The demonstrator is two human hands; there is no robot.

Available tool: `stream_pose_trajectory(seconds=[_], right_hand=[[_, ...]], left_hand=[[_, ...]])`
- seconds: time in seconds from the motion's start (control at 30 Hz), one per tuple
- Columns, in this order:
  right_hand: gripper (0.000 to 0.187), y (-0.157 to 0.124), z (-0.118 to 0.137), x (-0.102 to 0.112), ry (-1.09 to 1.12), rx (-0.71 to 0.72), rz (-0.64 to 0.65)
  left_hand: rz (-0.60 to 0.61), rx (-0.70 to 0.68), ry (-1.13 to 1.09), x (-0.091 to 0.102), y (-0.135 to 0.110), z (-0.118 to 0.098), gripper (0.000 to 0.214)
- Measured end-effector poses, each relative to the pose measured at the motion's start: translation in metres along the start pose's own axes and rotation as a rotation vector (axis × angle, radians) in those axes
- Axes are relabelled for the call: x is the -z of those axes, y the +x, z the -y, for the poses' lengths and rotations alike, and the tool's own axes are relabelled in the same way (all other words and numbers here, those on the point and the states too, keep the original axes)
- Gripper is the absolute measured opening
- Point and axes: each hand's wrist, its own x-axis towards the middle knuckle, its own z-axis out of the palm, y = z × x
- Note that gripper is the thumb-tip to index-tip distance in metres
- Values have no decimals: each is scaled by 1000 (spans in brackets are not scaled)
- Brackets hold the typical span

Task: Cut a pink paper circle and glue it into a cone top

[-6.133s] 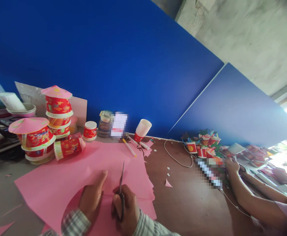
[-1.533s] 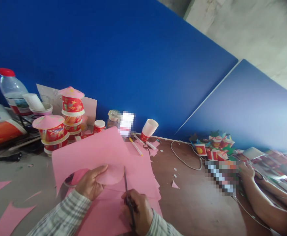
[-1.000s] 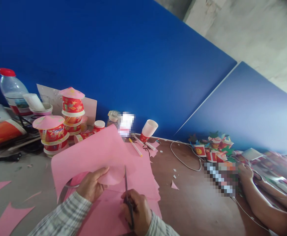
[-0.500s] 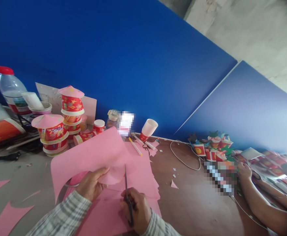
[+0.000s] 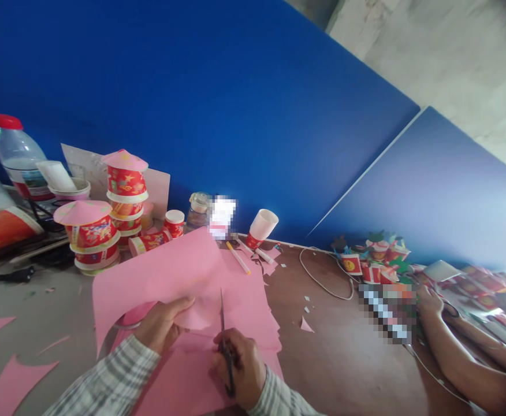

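Between the thumb and fingers of my left hand (image 5: 166,325) is a curved sheet of pink paper (image 5: 157,268), its left part bending down toward the table. My right hand (image 5: 242,367) grips a pair of scissors (image 5: 223,323) by the dark handles, blades pointing away from me. The blades lie at the right edge of the held sheet; whether they are cutting into it I cannot tell. Beneath both hands lies a stack of pink paper (image 5: 253,312). Part of a round pink piece (image 5: 138,314) shows under the curved sheet.
Pink-roofed red paper cups (image 5: 127,182) stand stacked at the left, near a plastic bottle (image 5: 19,153). Pink offcuts (image 5: 19,384) lie at lower left. A marker (image 5: 238,258) and a white-and-red cup (image 5: 262,225) are behind the stack. Another person's arms (image 5: 452,341) are at right.
The held pink sheet has shifted slightly to the right and its top edge dips a little. Both hands stay in nearly the same place, still holding the paper and scissors.
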Motion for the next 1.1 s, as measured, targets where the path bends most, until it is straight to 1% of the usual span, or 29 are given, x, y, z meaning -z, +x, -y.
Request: stream_pose_trajectory(seconds=[0.17, 0.33, 0.5, 0.7, 0.87, 1.1], right_hand=[[19, -1, 3, 0, 14, 10, -2], [19, -1, 6, 1, 2, 41, 0], [15, -3, 7, -1, -22, 40, -2], [15, -2, 7, 0, -49, 47, 4], [13, -4, 10, -1, -32, 49, 4], [16, -4, 9, -2, 1, 54, 3]], left_hand=[[-20, -27, -38, -2, 2, 0, 41], [-39, -49, -91, -6, -1, -2, 34], [-36, -43, -118, -5, -2, -3, 26], [-14, -1, -121, -3, -1, -4, 16], [-9, 9, -127, -5, -3, -7, 16], [-1, -4, -119, 0, 1, -5, 28]])
